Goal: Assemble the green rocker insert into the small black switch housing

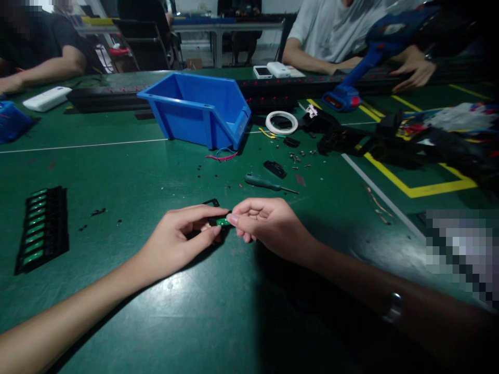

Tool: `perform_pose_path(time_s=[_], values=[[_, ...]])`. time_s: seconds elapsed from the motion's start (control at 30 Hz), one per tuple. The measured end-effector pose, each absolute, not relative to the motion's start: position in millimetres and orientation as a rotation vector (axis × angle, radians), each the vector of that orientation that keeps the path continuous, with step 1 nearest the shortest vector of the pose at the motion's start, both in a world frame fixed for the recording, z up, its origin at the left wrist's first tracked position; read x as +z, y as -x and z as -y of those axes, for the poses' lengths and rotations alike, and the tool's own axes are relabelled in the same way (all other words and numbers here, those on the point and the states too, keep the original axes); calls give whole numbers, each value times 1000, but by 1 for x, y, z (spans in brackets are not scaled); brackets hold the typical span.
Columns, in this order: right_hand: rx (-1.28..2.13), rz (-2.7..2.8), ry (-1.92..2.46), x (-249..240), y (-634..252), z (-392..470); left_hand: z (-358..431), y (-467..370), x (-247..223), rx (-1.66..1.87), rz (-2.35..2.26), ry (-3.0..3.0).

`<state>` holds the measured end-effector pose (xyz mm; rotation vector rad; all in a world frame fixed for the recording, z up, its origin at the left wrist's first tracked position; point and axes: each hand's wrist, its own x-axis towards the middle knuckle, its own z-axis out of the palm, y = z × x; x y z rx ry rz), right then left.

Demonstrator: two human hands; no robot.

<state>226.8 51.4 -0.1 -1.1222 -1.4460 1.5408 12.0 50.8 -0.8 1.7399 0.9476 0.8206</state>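
Both hands meet over the middle of the green table. My left hand [175,234] is closed, thumb and fingers gripping a small green circuit board [223,222] in a black casing. At the board's right end, my right hand [276,226] pinches with thumb and forefinger; the fingertips hide whatever lies between them. Behind my left fingers, a black frame-like piece [212,202] shows in part. Just beyond my right hand lies a screwdriver [261,181] with a dark green handle, and past it a small black plastic part [275,169].
At left sits a black tray [58,223] holding a row of green boards. A blue bin [187,122], a white tape roll [281,123] and loose screws [297,157] lie farther back. A blue power drill [351,83] stands out at right, near black parts and wires. Co-workers sit opposite.
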Motion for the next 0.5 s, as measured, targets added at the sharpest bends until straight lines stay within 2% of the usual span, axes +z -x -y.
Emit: perform_pose_path(time_s=[0.5], values=[[1605, 1431, 1076, 2, -228, -54, -50, -10, 0, 815, -913, -1739]])
